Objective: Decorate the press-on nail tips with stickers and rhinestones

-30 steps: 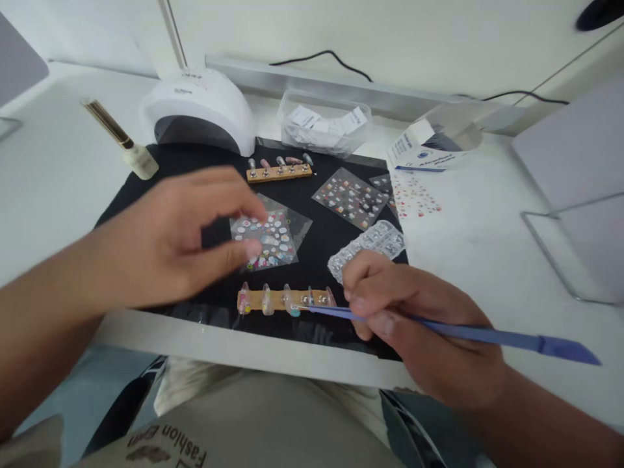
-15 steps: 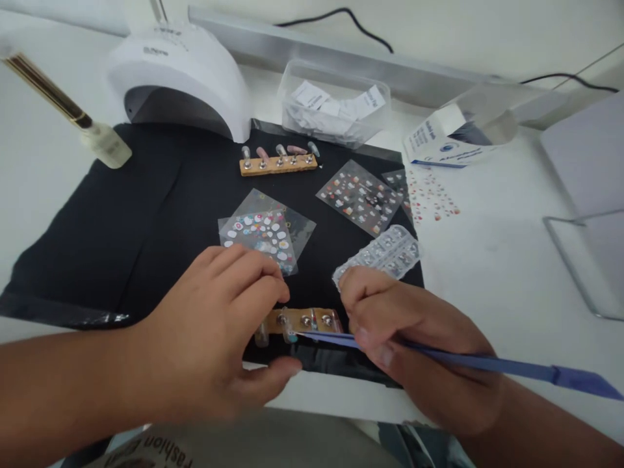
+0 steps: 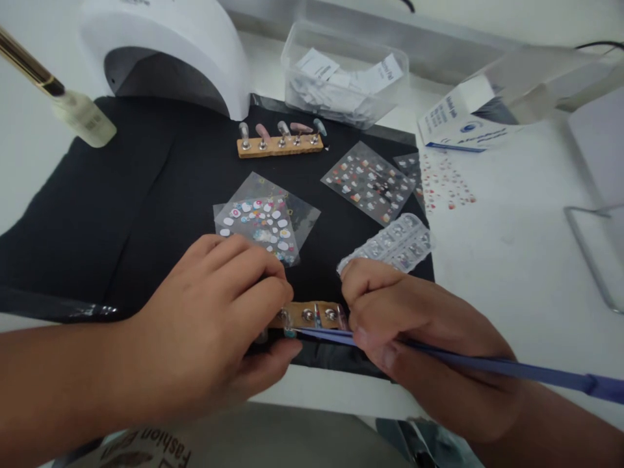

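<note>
My right hand (image 3: 414, 325) grips blue tweezers (image 3: 487, 364), whose tips reach a clear nail tip (image 3: 289, 331) with a small teal patch. That nail tip is on the near wooden holder (image 3: 319, 313), which carries metal studs and other nail tips. My left hand (image 3: 229, 312) is curled around the holder's left end, thumb below and fingers above; whether its fingertips grip the holder or a nail tip is hidden. Beyond my left hand, sticker sheets (image 3: 260, 227) overlap on the black mat (image 3: 185, 175). A clear compartment case (image 3: 400, 244) touches the view just past my right hand.
A second wooden holder (image 3: 280, 147) with several nail tips stands farther back. Behind are a white lamp (image 3: 195, 39), a clear tub (image 3: 341, 97) of packets and an open box (image 3: 458, 130). A bottle (image 3: 88, 120) is at left, a sticker sheet (image 3: 370, 182) right of centre.
The view has shifted, so the background items sit higher in the picture. My left thumb and fingers are slightly nearer the teal-marked nail tip; the tweezers remain in my right hand.
</note>
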A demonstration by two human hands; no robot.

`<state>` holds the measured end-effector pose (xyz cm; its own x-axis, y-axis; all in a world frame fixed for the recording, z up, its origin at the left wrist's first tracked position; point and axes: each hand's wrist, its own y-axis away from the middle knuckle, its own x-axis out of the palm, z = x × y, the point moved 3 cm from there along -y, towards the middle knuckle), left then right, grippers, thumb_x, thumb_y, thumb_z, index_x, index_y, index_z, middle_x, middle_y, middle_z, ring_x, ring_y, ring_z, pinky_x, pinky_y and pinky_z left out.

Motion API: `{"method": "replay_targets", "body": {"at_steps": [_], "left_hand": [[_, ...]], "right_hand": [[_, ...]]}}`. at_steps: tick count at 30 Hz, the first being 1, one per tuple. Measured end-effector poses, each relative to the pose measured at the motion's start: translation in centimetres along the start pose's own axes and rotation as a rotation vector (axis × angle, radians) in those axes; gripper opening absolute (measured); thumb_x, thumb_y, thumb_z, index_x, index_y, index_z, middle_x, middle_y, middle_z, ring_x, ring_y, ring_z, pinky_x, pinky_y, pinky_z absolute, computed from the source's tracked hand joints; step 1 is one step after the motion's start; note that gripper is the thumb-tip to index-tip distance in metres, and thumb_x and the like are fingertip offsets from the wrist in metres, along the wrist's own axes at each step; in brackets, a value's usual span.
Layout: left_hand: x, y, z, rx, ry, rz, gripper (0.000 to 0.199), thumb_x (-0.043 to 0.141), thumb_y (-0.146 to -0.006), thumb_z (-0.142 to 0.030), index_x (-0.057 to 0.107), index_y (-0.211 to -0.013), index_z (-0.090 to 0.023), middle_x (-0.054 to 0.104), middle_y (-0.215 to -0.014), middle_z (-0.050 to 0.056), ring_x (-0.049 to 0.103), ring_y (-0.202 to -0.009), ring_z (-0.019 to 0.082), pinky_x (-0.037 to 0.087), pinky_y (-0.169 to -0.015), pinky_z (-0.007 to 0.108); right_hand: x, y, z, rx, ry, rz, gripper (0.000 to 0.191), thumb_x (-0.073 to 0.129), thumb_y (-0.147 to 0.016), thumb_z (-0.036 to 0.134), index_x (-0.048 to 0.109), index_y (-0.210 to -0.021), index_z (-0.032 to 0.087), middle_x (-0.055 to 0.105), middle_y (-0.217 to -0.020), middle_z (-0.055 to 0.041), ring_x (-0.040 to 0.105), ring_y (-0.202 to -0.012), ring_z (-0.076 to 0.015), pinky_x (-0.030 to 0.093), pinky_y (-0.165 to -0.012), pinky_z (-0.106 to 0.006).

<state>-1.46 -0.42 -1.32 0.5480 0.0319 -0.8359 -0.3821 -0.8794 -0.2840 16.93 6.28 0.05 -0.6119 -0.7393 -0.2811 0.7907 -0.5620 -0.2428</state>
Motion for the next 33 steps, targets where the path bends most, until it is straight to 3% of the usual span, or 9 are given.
{"method": "replay_targets", "body": {"at_steps": [22, 33], "left_hand": [[-0.09, 0.03, 0.11, 0.023, 0.020, 0.019, 0.012, 0.067, -0.085, -0.026, 0.060, -0.092, -0.018, 0.067, -0.098, 0.006, 0.058, -0.090, 0.027, 0.040, -0.076, 0.046], [-0.13, -0.05, 0.02, 0.031, 0.010, -0.015, 0.011, 0.066, -0.087, -0.025, 0.060, -0.093, -0.018, 0.067, -0.095, 0.004, 0.057, -0.088, 0.026, 0.043, -0.074, 0.045]], "right_hand": [[0.03, -0.20, -0.17, 0.005, 0.013, 0.014, 0.015, 0.052, -0.089, 0.011, 0.058, -0.081, 0.022, 0.052, -0.063, 0.0020, 0.049, -0.066, -0.0147, 0.041, -0.061, -0.031], [0.10, -0.12, 0.00, -0.017, 0.028, 0.045, 0.020, 0.047, -0.086, 0.001, 0.054, -0.083, 0.019, 0.051, -0.066, 0.0036, 0.047, -0.070, -0.0117, 0.040, -0.065, -0.029]]}}
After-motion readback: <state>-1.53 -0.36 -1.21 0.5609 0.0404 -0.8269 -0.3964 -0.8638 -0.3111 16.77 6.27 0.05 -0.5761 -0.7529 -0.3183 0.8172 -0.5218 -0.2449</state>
